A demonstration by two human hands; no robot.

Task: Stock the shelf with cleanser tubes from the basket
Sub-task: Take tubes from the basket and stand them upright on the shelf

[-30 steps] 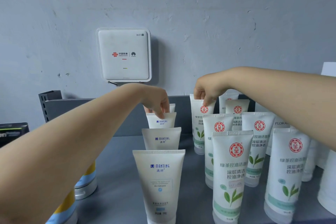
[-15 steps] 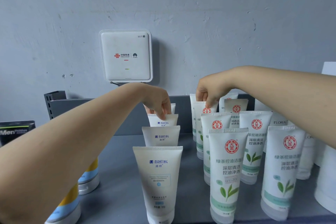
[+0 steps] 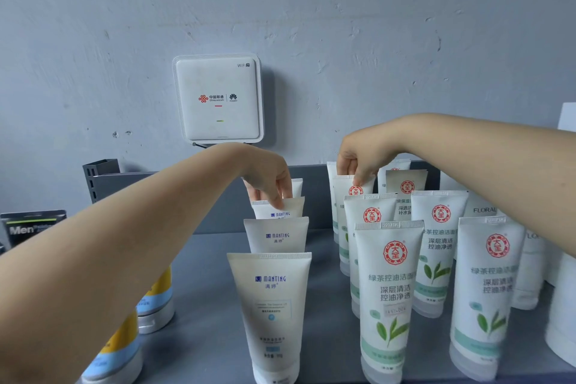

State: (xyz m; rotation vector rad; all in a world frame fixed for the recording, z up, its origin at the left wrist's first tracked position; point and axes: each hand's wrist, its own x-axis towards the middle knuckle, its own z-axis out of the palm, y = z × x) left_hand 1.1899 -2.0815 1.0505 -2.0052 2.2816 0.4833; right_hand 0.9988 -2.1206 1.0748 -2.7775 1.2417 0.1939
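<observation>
- Reaching toward the back edge of the grey metal shelf [image 3: 199, 265], both bare forearms stretch over rows of upright tubes standing on their caps.
- The left hand [image 3: 269, 179] has its fingers curled down onto the crimped top of the third white Manting cleanser tube [image 3: 282, 207] in the left row — the thumb's place behind the tube is hidden, so whether it pinches that tube or the one behind cannot be told for sure, though the fingers are closed on the tube tops.
- Another white tube [image 3: 296, 187] stands just behind it, near the shelf's rear wall; only its top corner shows.
- Two more Manting tubes stand in front in the same row: the middle one [image 3: 277, 235] and the front one [image 3: 271, 305] near the shelf's front edge.
- The right hand [image 3: 355, 159] pinches the top edge of a white green-tea cleanser tube with a red round seal [image 3: 353, 188], upright toward the back of the next row to the right.
- In front of it stand two matching red-seal tubes [image 3: 371, 212], [image 3: 389, 290]; further rows of them stand toward the right edge [image 3: 439, 240], [image 3: 489, 290].
- A white square Wi-Fi router [image 3: 218, 98] hangs on the grey wall [image 3: 374, 25] above the shelf's back.
- Yellow-and-blue tubes with silver caps [image 3: 156, 299] stand at the left edge under the left forearm.
</observation>
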